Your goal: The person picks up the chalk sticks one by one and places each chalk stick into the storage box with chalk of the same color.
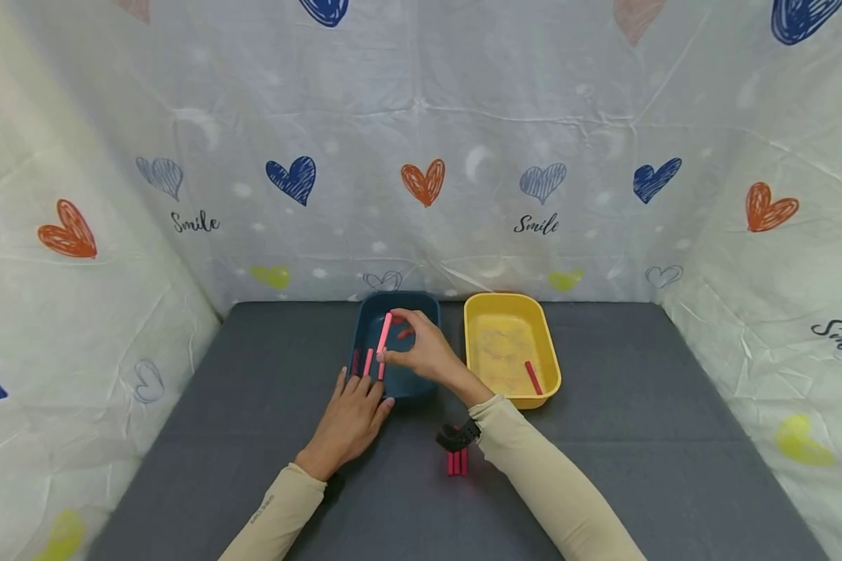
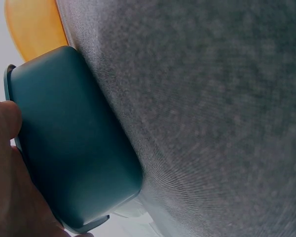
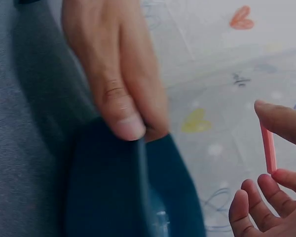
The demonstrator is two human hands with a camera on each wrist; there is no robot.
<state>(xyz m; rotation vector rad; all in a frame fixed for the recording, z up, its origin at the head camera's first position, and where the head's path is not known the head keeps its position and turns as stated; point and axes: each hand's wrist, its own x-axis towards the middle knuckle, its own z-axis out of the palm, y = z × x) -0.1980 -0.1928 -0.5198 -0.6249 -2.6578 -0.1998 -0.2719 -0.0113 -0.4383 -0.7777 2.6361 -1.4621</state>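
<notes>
My right hand (image 1: 428, 351) pinches a pink stick (image 1: 384, 331) between thumb and one fingertip, holding it nearly upright over the dark blue tub (image 1: 412, 383). The right wrist view also shows this pink stick (image 3: 269, 150), the other fingers spread apart from it. At the tub's near rim, my left hand (image 1: 351, 425) grips the wall, thumb outside and fingers over the edge. Inside the tub, another pink stick (image 1: 368, 362) stands leaning near the left hand's fingertips, with a darker stick (image 1: 355, 361) beside the left wall. The left hand hides part of the tub's contents.
A yellow tub (image 1: 484, 366) stands right of the blue one, with a dark red stick (image 1: 533, 378) inside. Several red sticks (image 1: 457, 464) lie side by side on the grey tabletop (image 1: 638, 483), partly under the right wrist's black device (image 1: 458, 436). A patterned curtain (image 1: 470, 234) hangs behind.
</notes>
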